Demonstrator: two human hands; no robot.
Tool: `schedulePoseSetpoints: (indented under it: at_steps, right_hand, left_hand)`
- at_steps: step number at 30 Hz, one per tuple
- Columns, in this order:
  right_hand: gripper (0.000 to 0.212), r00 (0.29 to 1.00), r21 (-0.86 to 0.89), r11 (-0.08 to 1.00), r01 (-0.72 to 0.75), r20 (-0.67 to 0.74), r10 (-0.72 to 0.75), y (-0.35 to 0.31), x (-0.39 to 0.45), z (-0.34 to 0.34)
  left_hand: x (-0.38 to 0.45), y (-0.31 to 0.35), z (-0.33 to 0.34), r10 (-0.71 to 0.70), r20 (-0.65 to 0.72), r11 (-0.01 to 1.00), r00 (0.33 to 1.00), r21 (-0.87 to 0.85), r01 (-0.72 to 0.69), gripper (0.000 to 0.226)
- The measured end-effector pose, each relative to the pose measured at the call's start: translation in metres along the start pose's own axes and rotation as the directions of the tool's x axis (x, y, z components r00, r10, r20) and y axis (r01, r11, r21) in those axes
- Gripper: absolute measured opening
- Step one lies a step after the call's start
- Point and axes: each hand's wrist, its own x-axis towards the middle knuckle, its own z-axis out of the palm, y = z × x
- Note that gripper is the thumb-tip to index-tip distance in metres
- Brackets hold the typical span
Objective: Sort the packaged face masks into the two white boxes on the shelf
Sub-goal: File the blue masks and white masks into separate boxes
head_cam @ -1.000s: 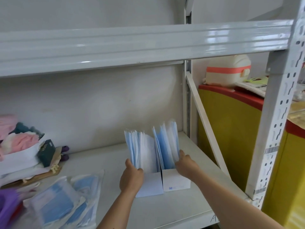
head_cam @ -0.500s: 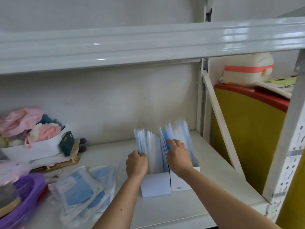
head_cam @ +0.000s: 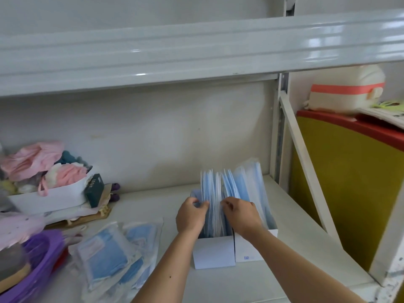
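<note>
Packaged face masks, pale blue in clear plastic sleeves, stand upright on edge in two small white cardboard boxes set side by side, touching, on the white metal shelf. The left white box holds a dense row of masks, and the right white box holds a second row that leans slightly to the right. An exact count of the masks in either box is not possible; the edges blur together.

Both hands sit at the top of the left box's row. The left hand comes in from below with the palm turned toward the masks, its fingers curled against the left face of the stack. The right hand reaches across the seam between the boxes, fingers bent and pressed on the right side of the same stack, so the masks lie between the two hands. Whether either hand pinches a single packet cannot be told; the fingertips are hidden among the sleeves. Both bare forearms angle up from the bottom edge.

To the left on the shelf lies a loose pile of flat packaged masks, overlapping, at least three visible. Further left sit a purple plastic basin, a white tray of pink fabric items, and a dark green small carton leaning on the tray.
</note>
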Motion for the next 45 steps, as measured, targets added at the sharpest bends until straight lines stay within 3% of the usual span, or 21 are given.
schedulePoseSetpoints:
  at_steps: [6,13,20,23,27,32,37,45]
  right_hand:
    - [0.051,0.998,0.102,0.993,-0.061,-0.014,0.062,-0.005,-0.002,0.001]
    - [0.075,1.000,0.070,0.998,0.005,0.029,-0.007,0.001,0.000,0.005]
    - [0.067,0.988,-0.081,0.989,0.121,0.109,-0.112,0.001,-0.004,0.006]
    - [0.052,0.989,-0.110,0.986,0.124,0.094,-0.114,0.001,-0.003,0.008]
    - [0.040,0.993,-0.076,0.992,0.103,0.067,-0.098,0.003,-0.003,0.011]
    - [0.041,0.994,-0.102,0.990,0.093,0.060,-0.087,0.005,-0.004,0.012]
    - [0.040,0.995,-0.105,0.991,0.082,0.063,-0.076,0.004,-0.004,0.011]
    - [0.039,0.996,-0.112,0.991,0.080,0.059,-0.074,0.002,-0.005,0.010]
  left_hand:
    - [-0.004,-0.006,0.003,0.015,0.029,0.997,0.999,-0.077,-0.012,0.065]
    - [-0.003,-0.009,0.004,0.028,0.041,0.989,0.999,-0.145,-0.022,0.056]
    - [-0.005,-0.012,0.003,0.097,0.074,0.963,0.993,-0.258,-0.075,0.038]
    - [-0.005,-0.015,0.005,0.176,0.135,0.972,0.975,-0.177,-0.151,0.038]
    - [0.003,-0.023,0.012,0.208,0.054,0.978,0.977,0.013,-0.209,0.045]
    - [0.004,-0.020,0.012,0.051,-0.062,0.992,0.997,0.118,-0.044,0.072]
    - [0.011,-0.020,0.013,-0.129,-0.018,0.979,0.992,0.156,0.130,0.077]
    - [0.007,-0.018,0.014,-0.087,0.039,0.968,0.995,0.241,0.075,0.072]
